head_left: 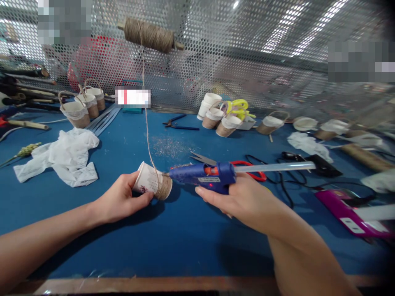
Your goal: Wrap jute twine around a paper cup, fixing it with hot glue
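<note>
My left hand [119, 197] is closed round a white paper cup [145, 179] tilted on its side above the table. Brown twine [164, 189] is wound round the cup's lower end. From there a single strand rises to a twine spool [149, 35] on a rod at the mesh screen. In my right hand [240, 201] is a blue hot glue gun [197, 176], with a clear glue stick [274, 167] poking out of its back. Its nozzle points left at the wound twine; whether it touches the cup I cannot tell.
Scissors [203, 159] with red handles lie behind the glue gun, and pliers [182, 122] farther back. White lace [66, 154] lies at left. Twine-wrapped cups [77, 114] stand along the back. At right are a purple power strip [339, 211] and black cables [279, 181].
</note>
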Motion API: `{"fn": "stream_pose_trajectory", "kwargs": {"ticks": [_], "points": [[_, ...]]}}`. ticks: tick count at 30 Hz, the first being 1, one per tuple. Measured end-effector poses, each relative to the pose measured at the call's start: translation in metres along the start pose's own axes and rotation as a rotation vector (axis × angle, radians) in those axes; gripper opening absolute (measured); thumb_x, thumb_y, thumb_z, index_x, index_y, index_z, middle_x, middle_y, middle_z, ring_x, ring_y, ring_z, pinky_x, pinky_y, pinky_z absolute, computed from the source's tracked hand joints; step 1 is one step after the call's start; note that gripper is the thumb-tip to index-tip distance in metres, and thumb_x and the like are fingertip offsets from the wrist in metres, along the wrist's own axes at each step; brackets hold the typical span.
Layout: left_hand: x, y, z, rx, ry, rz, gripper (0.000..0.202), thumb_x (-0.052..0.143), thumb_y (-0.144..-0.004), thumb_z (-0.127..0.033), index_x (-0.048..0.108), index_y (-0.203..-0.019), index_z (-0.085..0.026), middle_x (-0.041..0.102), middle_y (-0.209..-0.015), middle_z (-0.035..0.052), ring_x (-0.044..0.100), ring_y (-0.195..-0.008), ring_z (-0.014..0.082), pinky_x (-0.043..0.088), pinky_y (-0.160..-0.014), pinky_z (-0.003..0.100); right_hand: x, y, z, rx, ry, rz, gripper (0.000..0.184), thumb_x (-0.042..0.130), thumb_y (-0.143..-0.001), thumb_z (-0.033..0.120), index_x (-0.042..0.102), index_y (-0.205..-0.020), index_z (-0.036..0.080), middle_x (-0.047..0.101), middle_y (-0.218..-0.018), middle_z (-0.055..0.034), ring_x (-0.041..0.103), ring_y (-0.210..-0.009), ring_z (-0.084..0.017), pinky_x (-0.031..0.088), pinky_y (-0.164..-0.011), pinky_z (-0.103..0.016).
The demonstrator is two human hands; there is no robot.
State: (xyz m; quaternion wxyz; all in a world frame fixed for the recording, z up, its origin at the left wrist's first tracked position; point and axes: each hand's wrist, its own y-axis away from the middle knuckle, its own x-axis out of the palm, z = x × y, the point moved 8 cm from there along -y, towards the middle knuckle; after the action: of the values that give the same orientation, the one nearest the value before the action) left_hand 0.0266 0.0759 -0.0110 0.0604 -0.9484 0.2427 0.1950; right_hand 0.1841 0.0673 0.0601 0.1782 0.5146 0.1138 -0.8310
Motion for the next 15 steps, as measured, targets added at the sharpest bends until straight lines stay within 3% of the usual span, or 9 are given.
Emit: {"fn": "stream_pose_trajectory", "kwargs": {"ticks": [7, 15], "points": [[-0.0002, 0.0006, -0.0025, 0.036, -0.045, -0.006, 0.015, 0.052, -0.074, -0.021, 0.059, -0.083, -0.011, 0.064, -0.071, 0.0020, 0.057, -0.062, 0.0125, 0.047, -0.058, 0.021, -0.0009, -0.0038, -0.0027, 0.024, 0.008, -0.019, 0.036, 0.051, -0.079, 0.030, 0.045, -0.044, 0.023, 0.044, -0.034, 0.0058, 0.047, -0.036, -0.010, 0.037, -0.036, -0.021], [0.0002, 0.0006, -0.0062, 0.058, -0.065, -0.004, 0.017, 0.051, -0.074, -0.019, 0.059, -0.086, -0.011, 0.064, -0.076, 0.0030, 0.058, -0.067, 0.0132, 0.048, -0.063, 0.021, 0.0043, -0.0033, -0.0084, 0.133, -0.120, 0.058, 0.042, 0.051, -0.079, 0.033, 0.040, -0.040, 0.021, 0.043, -0.032, 0.0062, 0.046, -0.034, -0.009, 0.037, -0.037, -0.020]]}}
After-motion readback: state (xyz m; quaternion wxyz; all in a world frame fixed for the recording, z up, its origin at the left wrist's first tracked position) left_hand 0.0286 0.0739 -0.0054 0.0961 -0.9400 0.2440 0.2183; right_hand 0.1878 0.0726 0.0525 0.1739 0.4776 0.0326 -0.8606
